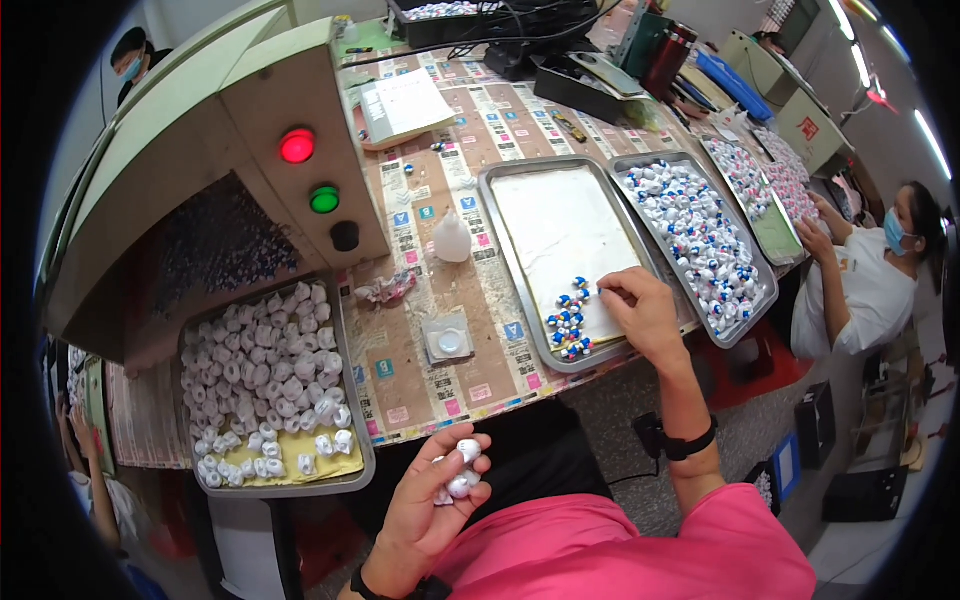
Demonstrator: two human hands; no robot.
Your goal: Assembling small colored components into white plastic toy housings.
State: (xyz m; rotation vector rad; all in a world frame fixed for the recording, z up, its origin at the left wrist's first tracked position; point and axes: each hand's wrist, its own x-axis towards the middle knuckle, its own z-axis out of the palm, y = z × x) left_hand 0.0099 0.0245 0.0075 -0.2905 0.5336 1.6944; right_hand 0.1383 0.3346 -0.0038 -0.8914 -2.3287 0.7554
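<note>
My left hand (418,505) is closed around several small white figure parts (462,484), held low in front of my pink shirt. Over the middle metal tray (548,222), lined with pale paper, my right hand (648,315) has thumb and fingers pinched together; what lies between the fingertips is too small to make out. Just left of those fingertips, a small group of blue-and-white figure parts (568,322) sits at the tray's near end. To the left, a tray (366,450) with a yellow liner holds many white figure parts (262,360).
A tray of blue-and-white pieces (692,240) stands right of the middle one. A machine with red and green lights (297,146) rises at the left. A white squeeze bottle (453,240) and small square dish (447,339) stand between the trays. A masked co-worker (865,275) sits at the right.
</note>
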